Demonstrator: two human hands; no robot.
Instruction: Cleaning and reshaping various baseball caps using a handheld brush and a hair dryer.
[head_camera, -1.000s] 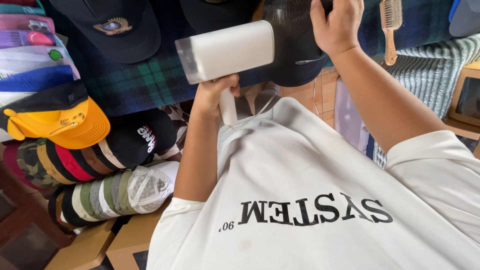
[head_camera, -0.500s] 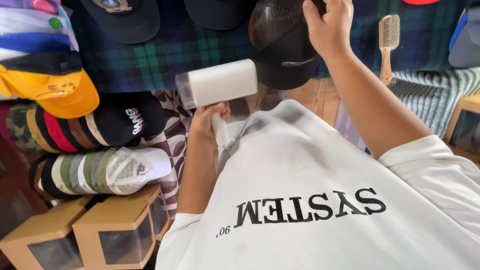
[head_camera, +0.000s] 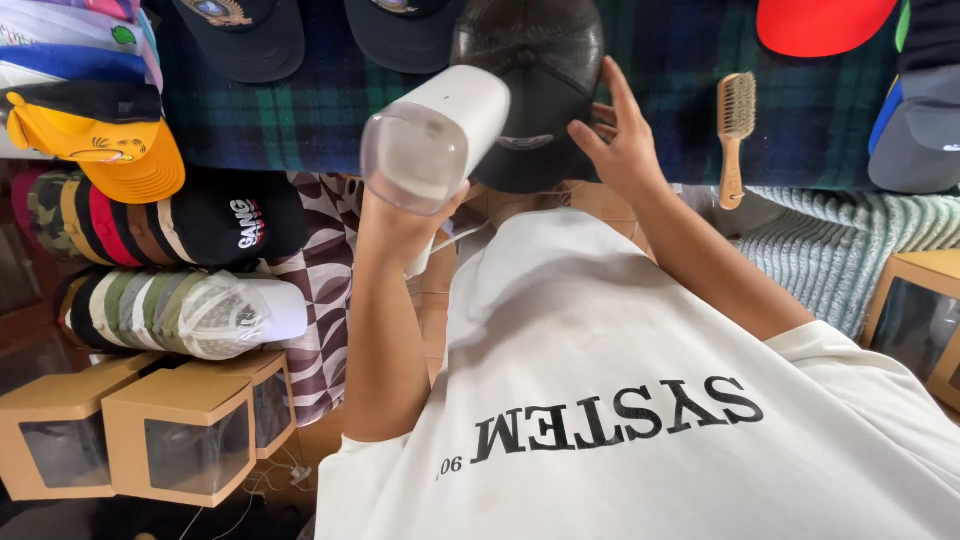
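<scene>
My left hand (head_camera: 400, 228) is closed around the handle of a white handheld steamer (head_camera: 440, 135), whose rounded clear end faces the camera. The steamer's head sits right next to a black mesh-backed cap (head_camera: 535, 70) that hangs against a dark green plaid cloth (head_camera: 660, 70). My right hand (head_camera: 620, 140) rests on the cap's right side, fingers spread over the mesh and thumb at the lower edge. A thin white cord runs down from the steamer past my white printed T-shirt (head_camera: 640, 400).
Stacks of caps (head_camera: 150, 225) fill the left, with a yellow-brimmed cap (head_camera: 110, 140) above them. Cardboard boxes with clear windows (head_camera: 180, 435) stand at lower left, another box (head_camera: 910, 310) at right. A wooden brush (head_camera: 736, 130) hangs on the plaid; more caps hang along the top.
The steamer has swung up and now points toward the cap, close beside it. My right hand has slid from the cap's top to its right side. The view has dropped lower.
</scene>
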